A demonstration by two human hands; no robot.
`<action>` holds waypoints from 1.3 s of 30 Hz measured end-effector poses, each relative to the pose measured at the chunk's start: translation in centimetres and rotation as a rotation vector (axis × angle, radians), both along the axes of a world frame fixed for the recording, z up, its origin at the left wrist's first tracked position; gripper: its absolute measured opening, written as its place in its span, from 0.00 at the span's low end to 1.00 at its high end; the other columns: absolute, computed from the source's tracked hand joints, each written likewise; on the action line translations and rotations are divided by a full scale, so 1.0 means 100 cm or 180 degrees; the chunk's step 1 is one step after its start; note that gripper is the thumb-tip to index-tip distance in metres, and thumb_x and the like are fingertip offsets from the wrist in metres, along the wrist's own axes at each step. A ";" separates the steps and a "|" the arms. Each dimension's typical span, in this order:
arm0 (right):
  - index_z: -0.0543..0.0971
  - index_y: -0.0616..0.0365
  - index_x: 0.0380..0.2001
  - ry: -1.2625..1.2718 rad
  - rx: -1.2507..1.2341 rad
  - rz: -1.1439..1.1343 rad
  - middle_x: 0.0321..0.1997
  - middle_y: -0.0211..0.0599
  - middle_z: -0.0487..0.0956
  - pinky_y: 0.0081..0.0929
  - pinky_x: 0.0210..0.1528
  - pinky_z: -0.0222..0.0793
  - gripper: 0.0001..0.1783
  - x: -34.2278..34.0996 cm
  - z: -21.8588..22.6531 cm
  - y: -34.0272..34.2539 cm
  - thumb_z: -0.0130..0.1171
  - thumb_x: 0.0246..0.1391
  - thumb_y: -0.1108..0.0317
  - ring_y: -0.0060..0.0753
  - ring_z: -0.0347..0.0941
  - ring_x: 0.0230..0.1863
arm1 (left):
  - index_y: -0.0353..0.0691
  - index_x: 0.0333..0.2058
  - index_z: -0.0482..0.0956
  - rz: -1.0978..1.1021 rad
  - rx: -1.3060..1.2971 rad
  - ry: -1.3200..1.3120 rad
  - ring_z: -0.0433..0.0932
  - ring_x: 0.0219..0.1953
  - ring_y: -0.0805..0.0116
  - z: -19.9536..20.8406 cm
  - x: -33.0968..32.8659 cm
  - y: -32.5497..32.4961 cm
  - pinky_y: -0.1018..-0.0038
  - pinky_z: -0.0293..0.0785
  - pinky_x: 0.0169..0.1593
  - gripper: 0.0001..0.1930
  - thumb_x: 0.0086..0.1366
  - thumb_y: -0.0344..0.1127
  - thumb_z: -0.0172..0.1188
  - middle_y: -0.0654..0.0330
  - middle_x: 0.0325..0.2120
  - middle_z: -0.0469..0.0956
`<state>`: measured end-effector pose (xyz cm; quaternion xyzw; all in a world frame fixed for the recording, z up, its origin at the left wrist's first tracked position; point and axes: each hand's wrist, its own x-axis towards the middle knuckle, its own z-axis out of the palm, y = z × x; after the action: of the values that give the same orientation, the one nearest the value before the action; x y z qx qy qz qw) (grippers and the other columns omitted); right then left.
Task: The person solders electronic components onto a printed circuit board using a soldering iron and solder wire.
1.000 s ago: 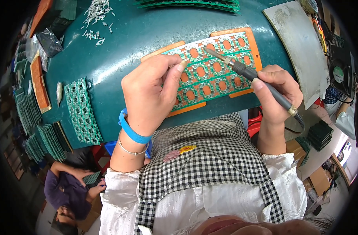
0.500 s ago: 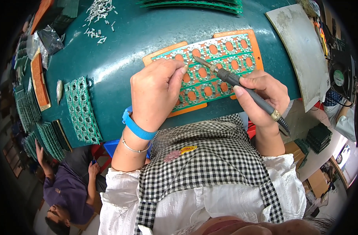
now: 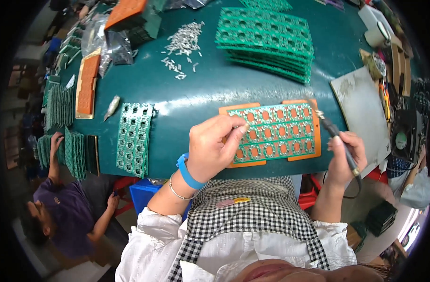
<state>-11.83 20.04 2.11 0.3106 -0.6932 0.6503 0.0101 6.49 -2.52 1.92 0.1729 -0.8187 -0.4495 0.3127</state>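
A green circuit board panel [image 3: 276, 123] with rows of round cut-outs lies in an orange holder [image 3: 317, 133] on the table in front of me. My left hand [image 3: 212, 143] is over its left end, thumb and forefinger pinched together; what they hold is too small to make out. In my right hand [image 3: 347, 157] is a soldering iron [image 3: 335, 129] with a dark handle. It slants above the holder's right edge, and its tip is blurred, off the board's cut-outs.
At the far side stands a stack of green panels [image 3: 264, 42], left of it a pile of small white parts [image 3: 184, 40]. Another panel [image 3: 134, 138] and a small whitish tube [image 3: 112, 106] lie left. A grey metal sheet [image 3: 360, 115] lies right. A co-worker [image 3: 67, 214] sits at left.
The soldering iron has lifted off the board and moved right with my right hand. My left hand stays pinched over the board's left part. The view has shifted, showing more of the table's far side.
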 end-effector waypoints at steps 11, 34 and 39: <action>0.80 0.63 0.43 0.1211 0.0502 -0.1472 0.32 0.29 0.79 0.13 0.31 0.65 0.12 -0.104 0.032 0.034 0.66 0.56 0.72 0.14 0.69 0.27 | 0.39 0.37 0.83 0.0834 -0.1782 0.1480 0.73 0.17 0.69 0.090 0.002 -0.031 0.75 0.65 0.21 0.11 0.53 0.22 0.69 0.61 0.22 0.80; 0.78 0.54 0.48 0.2556 0.2285 -0.1369 0.46 0.42 0.79 0.31 0.49 0.73 0.15 -0.250 -0.020 0.059 0.61 0.58 0.65 0.43 0.78 0.45 | 0.36 0.30 0.81 -0.0152 -0.1187 0.0610 0.70 0.17 0.67 0.037 -0.013 0.006 0.74 0.63 0.21 0.08 0.51 0.19 0.67 0.58 0.19 0.77; 0.80 0.60 0.44 0.2015 0.1605 -0.1721 0.38 0.34 0.81 0.24 0.46 0.72 0.14 -0.211 0.003 0.072 0.64 0.59 0.64 0.26 0.77 0.40 | 0.37 0.29 0.83 0.0063 -0.0982 0.0674 0.75 0.19 0.63 0.011 -0.004 0.005 0.69 0.70 0.23 0.07 0.50 0.24 0.70 0.58 0.19 0.77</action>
<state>-32.95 27.19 2.44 0.2947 -0.8479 0.3098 0.3135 6.08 -2.00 2.98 0.0827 -0.8387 -0.3312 0.4243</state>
